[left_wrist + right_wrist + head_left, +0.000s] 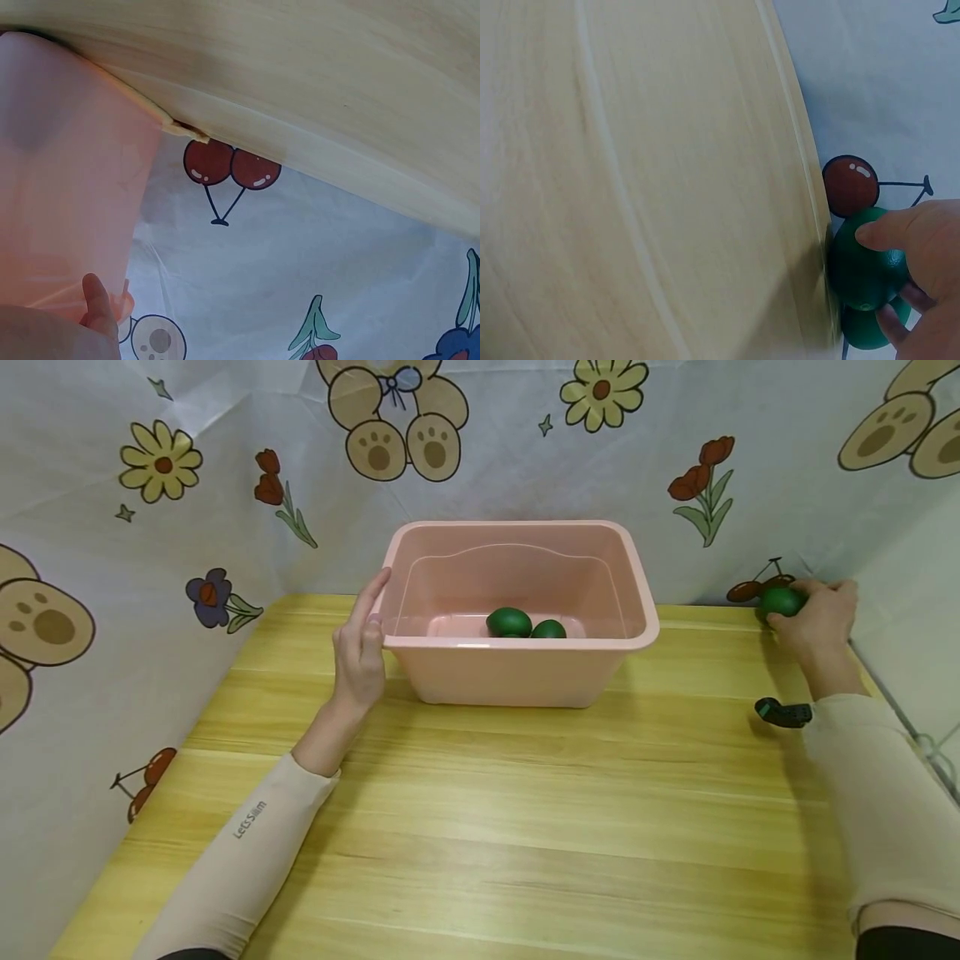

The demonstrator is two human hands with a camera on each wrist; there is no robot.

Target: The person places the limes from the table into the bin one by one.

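Note:
A pink plastic basin (510, 677) stands at the back of the wooden table, with green limes (508, 622) inside, partly hidden by its front wall. My left hand (360, 652) holds the basin at its left rim; in the left wrist view a fingertip (94, 289) lies against the basin's wall. At the far right back corner, my right hand (821, 614) grips a green lime (866, 259) between thumb and fingers. A second green lime (866, 328) shows right beside it in the right wrist view, partly covered by the fingers.
A patterned cloth (480, 497) with bears, flowers and cherries hangs behind the table (510, 827) and along its left side. A small black device (783, 712) sticks out at the right wrist. A pale wall or panel (911, 610) borders the right edge.

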